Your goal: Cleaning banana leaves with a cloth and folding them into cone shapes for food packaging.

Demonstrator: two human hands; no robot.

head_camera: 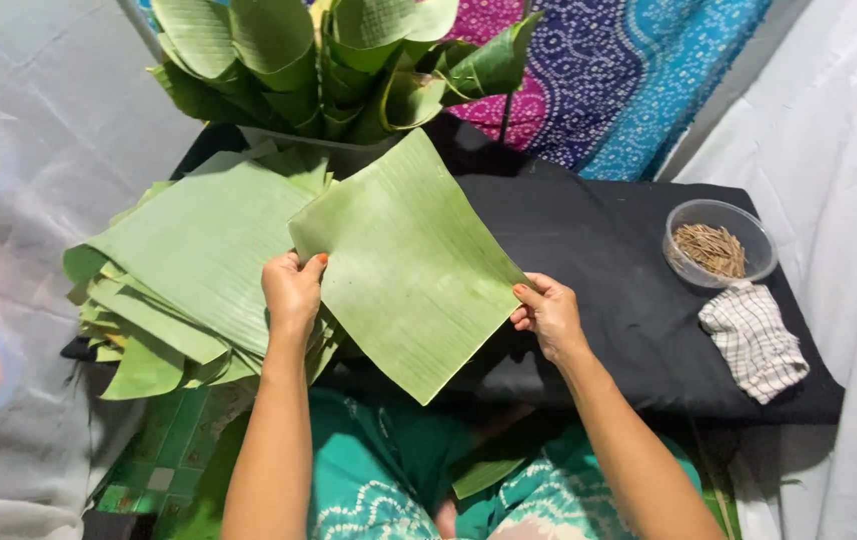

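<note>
Banana leaf [403,265] pinched between left hand [293,290] and right hand [548,315]

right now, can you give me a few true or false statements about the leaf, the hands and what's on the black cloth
1. Both hands, left and right, hold one square banana leaf. True.
2. The clear bowl is empty. False: it holds thin brown sticks.
3. A checked cloth lies beside the bowl. True.
4. The leaf stack lies to the person's right. False: it is on the left.
</note>
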